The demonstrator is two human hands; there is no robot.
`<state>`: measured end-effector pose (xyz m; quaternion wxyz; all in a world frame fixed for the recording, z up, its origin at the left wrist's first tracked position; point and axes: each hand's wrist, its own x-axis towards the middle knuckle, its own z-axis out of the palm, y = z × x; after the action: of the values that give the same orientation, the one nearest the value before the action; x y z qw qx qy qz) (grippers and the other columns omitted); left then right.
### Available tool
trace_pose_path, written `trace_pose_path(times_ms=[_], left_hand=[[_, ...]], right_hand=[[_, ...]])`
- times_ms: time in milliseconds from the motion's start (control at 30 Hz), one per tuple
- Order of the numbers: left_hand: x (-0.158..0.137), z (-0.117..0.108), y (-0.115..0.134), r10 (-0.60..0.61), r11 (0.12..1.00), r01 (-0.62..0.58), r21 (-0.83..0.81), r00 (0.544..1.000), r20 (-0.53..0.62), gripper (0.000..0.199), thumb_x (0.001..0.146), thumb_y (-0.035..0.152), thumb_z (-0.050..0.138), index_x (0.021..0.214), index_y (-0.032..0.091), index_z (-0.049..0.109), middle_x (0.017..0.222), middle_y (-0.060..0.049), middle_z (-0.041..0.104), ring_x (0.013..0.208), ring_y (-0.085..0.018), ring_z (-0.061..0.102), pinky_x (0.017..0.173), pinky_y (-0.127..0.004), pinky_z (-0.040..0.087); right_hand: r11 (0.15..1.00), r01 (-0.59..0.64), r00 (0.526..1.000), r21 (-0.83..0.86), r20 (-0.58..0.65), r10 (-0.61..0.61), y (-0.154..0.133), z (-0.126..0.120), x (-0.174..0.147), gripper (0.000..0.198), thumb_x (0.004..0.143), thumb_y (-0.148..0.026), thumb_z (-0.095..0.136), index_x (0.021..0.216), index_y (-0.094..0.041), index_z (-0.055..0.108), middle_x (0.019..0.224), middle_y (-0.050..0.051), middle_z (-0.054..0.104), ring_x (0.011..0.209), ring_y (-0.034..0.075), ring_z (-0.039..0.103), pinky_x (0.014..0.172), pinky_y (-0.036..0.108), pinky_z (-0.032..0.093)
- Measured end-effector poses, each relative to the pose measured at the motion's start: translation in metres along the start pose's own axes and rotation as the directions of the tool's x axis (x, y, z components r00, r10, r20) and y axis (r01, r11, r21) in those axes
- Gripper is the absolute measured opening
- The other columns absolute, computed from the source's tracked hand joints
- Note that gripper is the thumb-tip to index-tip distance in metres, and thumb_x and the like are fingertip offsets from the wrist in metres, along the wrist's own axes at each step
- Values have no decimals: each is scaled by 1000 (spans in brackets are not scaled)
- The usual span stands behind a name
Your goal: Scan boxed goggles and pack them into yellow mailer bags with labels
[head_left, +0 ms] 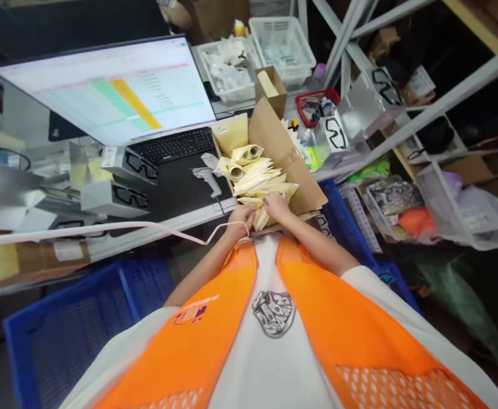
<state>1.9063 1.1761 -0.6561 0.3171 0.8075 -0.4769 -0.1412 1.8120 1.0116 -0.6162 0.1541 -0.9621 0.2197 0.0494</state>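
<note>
In front of me an open cardboard box (286, 150) holds many pale yellow paper envelopes (255, 179), some rolled and others stacked on edge. My right hand (275, 205) is at the near end of the stack, its fingers curled over an envelope's edge. Beside it, at the box's near left corner, my left hand (241, 218) is closed on the same near envelopes; its fingertips are partly hidden. A grey handheld barcode scanner (209, 180) lies on the black desk mat just left of the box.
A monitor (108, 91) and black keyboard (174, 145) stand at the left. Silver boxes (116, 196) are piled at far left. White baskets (280, 51) and a red tray (314, 105) sit behind. Blue crates (82, 318) stand below. A pale cable (159, 225) crosses near my left wrist.
</note>
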Motion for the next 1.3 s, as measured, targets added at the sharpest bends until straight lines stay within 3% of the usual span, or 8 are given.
trace_pose_path(times_ms=[133,400,600,800,900,1100,1200,1300], left_hand=[[23,-16,-9,-15,999,25,44,977,-211,28,96,24,54,112,14,76,120,-14,72,119,-29,60,110,-46,47],[78,8,17,44,983,-49,175,998,34,72,89,24,64,155,4,44,134,-21,63,123,-33,57,111,-44,44],[74,11,18,49,956,-89,280,988,146,29,95,28,54,95,13,79,119,-18,65,114,-32,58,100,-46,48],[26,17,18,182,949,-265,169,902,390,28,96,28,54,94,18,80,137,-13,67,130,-33,56,109,-51,42],[16,18,22,180,961,-246,124,903,390,31,98,27,50,94,16,79,135,-14,69,128,-32,60,110,-49,43],[5,16,23,-57,990,78,-113,982,181,29,96,33,55,111,14,73,115,-14,74,110,-27,68,100,-40,52],[4,15,22,-283,932,280,-229,959,19,44,98,31,52,135,10,62,105,-13,74,94,-23,70,89,-35,55],[8,13,24,-303,941,310,-134,951,67,47,99,33,53,139,12,64,100,-12,76,94,-26,71,90,-36,54]], right_hand=[[985,130,985,-110,129,-116,-2,2,-31,33,100,-23,46,102,-16,79,113,15,72,111,29,58,103,49,30],[996,80,989,36,125,-84,0,4,-56,32,100,-28,51,96,-17,80,108,11,74,111,26,61,112,47,30],[979,-79,968,189,-220,120,37,-43,-6,36,100,-22,46,122,-10,72,125,16,69,120,26,60,109,36,42],[993,-70,989,99,-120,82,47,-44,28,54,93,-16,53,146,-7,56,159,19,46,144,29,42,119,41,35],[995,-95,991,10,-97,96,43,-36,33,50,92,-15,53,141,-8,59,146,21,57,137,32,47,114,45,38],[996,-45,999,-79,-29,43,53,-22,14,28,101,-21,47,105,-16,74,114,15,70,112,27,56,100,39,39],[994,48,998,-93,32,-45,65,-4,-10,26,101,-22,50,100,-17,75,112,14,69,111,25,55,95,35,40],[995,77,997,-64,-2,-78,73,15,-35,24,101,-22,53,96,-17,76,111,14,68,113,25,54,96,34,40]])
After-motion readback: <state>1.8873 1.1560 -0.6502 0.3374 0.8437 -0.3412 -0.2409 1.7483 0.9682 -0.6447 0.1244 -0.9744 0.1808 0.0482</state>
